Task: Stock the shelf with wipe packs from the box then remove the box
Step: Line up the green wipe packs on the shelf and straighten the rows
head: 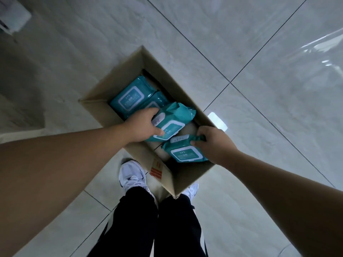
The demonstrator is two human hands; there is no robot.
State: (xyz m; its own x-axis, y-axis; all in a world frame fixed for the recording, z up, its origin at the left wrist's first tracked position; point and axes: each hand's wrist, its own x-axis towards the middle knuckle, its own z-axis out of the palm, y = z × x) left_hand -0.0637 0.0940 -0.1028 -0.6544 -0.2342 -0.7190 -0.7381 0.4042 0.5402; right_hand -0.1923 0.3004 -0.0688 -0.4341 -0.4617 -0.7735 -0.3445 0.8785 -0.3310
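An open cardboard box [185,175] stands on the tiled floor just in front of my feet. Inside lie several teal wipe packs with white lids. My left hand [143,125] grips one pack [172,123] near the box's middle, thumb on its lid and fingers round its left side. My right hand [211,143] pinches the crimped end of another pack [185,152] at the near right of the box. Two more packs [131,97] lie flat in the far left part. The shelf is not in view.
Glossy grey floor tiles [259,52] surround the box on all sides. My white shoes [132,175] and black trousers stand at the box's near corner. A pale object [11,15] sits at the top left edge.
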